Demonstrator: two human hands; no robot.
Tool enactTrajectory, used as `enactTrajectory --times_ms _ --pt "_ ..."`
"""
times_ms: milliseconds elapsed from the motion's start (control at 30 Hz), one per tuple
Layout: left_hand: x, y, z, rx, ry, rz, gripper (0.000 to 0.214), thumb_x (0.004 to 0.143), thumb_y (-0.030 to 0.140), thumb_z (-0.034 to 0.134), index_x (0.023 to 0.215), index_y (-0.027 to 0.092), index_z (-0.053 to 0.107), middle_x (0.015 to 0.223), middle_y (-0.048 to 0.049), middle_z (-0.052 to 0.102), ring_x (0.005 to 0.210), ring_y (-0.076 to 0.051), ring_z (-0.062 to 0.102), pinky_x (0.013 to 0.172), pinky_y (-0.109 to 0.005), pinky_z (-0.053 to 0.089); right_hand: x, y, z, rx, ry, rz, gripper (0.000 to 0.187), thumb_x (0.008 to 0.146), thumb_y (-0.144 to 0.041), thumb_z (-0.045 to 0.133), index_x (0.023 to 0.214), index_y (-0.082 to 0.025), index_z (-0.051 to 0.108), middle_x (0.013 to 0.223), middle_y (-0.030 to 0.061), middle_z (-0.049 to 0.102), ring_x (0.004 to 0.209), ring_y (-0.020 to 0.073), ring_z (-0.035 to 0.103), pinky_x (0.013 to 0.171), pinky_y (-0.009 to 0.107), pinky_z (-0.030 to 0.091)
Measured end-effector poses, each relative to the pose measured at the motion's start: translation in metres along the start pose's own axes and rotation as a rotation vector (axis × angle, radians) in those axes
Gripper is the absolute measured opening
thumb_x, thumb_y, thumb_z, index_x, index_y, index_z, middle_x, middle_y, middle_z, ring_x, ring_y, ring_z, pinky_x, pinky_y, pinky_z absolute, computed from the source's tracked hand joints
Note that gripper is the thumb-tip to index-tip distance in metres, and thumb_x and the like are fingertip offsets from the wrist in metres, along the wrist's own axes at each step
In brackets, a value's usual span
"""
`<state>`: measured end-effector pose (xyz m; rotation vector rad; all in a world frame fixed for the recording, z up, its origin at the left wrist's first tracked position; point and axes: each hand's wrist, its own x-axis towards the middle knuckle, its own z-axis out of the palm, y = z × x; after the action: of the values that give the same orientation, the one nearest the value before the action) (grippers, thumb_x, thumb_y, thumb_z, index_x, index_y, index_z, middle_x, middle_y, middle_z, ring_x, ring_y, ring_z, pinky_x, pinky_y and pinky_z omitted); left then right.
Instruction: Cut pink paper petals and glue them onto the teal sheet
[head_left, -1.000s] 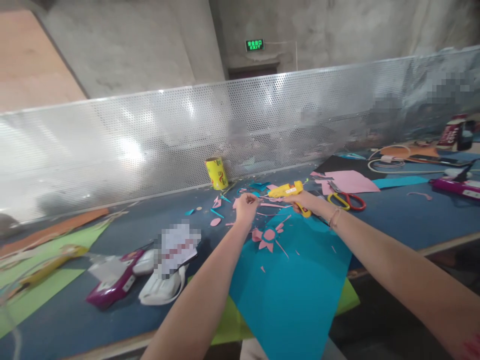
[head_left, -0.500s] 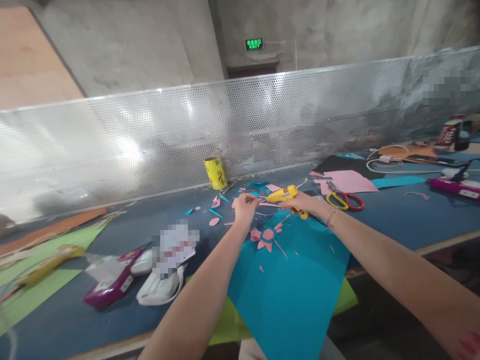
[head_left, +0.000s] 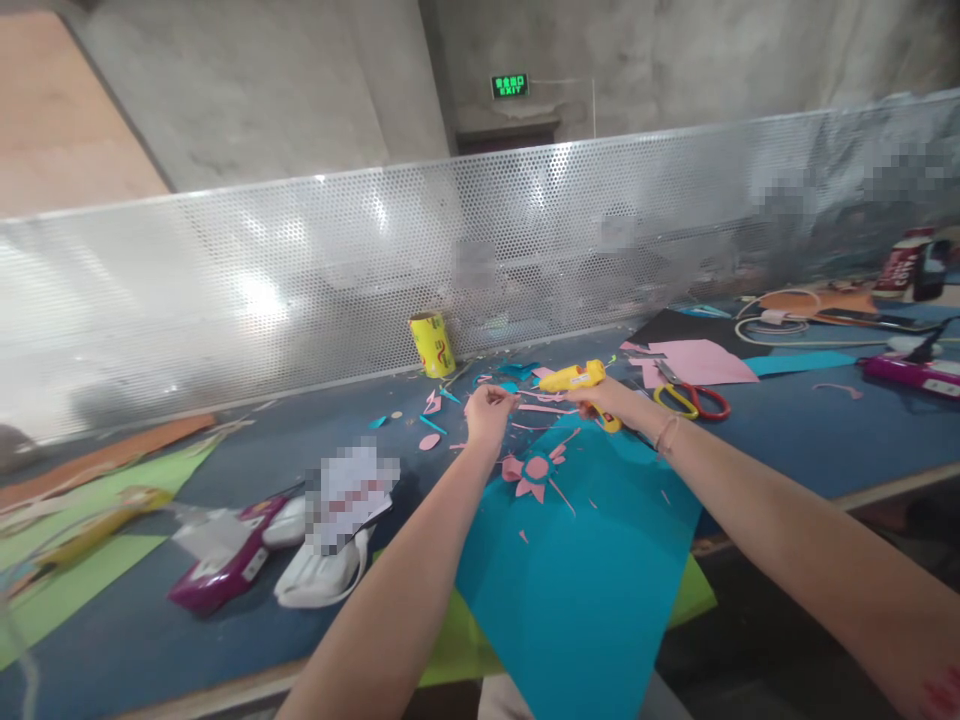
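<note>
In my right hand [head_left: 600, 398] is a yellow hot glue gun [head_left: 571, 378], its nozzle pointing left toward my other hand. The fingers of my left hand [head_left: 489, 408] are pinched together near the nozzle; what they hold is too small to make out. Below both hands lies a blue sheet [head_left: 577, 580] that hangs over the table's front edge. On its upper part sits a pink paper flower [head_left: 535, 470] with a round centre and several petals. Thin pink scraps [head_left: 561, 495] lie around the flower.
Scissors [head_left: 690, 398] with yellow and red handles lie at right beside a pink sheet [head_left: 697, 362]. A yellow roll [head_left: 432, 345] stands by the perforated metal screen [head_left: 300, 290]. At left are a purple power strip [head_left: 225, 560], a white charger [head_left: 322, 575] and another glue gun [head_left: 97, 530].
The glue gun in my right hand has shifted slightly right and up, its nozzle drawing away from my left fingers. My left hand has barely moved.
</note>
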<state>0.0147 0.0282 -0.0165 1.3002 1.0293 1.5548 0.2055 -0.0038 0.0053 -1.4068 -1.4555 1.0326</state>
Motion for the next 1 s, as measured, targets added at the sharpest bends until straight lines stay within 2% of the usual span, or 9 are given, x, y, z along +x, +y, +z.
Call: enactTrajectory --times_ms 200,333,633,1000 --pt "-0.0031 0.0054 0.0017 -0.053 0.015 -0.026 0.014 0.059 0.010 0.060 0.065 0.016 0.049 0.058 0.0025 0.056 0.061 -0.012 0.061 0.069 -0.032 0.051 -0.0049 -0.0025 -0.0022 -0.073 -0.039 -0.020 0.031 0.068 -0.034 0.061 0.050 -0.018 0.041 0.042 -0.0040 0.042 0.037 0.0059 0.035 0.037 0.020 0.027" --pt "-0.0025 0.0054 0.0023 -0.038 0.022 -0.028 0.014 0.059 0.011 0.061 0.063 0.016 0.048 0.057 0.0027 0.056 0.059 -0.011 0.060 0.068 -0.031 0.051 -0.0070 -0.0040 -0.0021 -0.095 -0.051 -0.008 0.034 0.069 -0.035 0.060 0.048 -0.018 0.039 0.041 -0.0040 0.040 0.037 0.0053 0.033 0.037 0.020 0.027" --pt "-0.0020 0.0062 0.0029 0.003 0.002 -0.020 0.012 0.060 0.010 0.059 0.062 0.016 0.049 0.059 0.0010 0.058 0.061 -0.012 0.060 0.067 -0.029 0.050 -0.0081 -0.0067 0.0010 -0.123 -0.095 0.017 0.024 0.068 -0.037 0.064 0.067 -0.017 0.051 0.044 -0.0058 0.040 0.037 0.0053 0.034 0.034 0.018 0.023" --pt "-0.0064 0.0090 0.0045 -0.086 -0.025 -0.065 0.014 0.060 0.007 0.059 0.065 0.016 0.049 0.060 0.0018 0.057 0.061 -0.011 0.060 0.070 -0.030 0.050 -0.0076 -0.0080 0.0014 -0.191 -0.096 0.033 0.024 0.069 -0.039 0.063 0.071 -0.016 0.053 0.042 -0.0064 0.039 0.036 0.0043 0.033 0.033 0.017 0.020"
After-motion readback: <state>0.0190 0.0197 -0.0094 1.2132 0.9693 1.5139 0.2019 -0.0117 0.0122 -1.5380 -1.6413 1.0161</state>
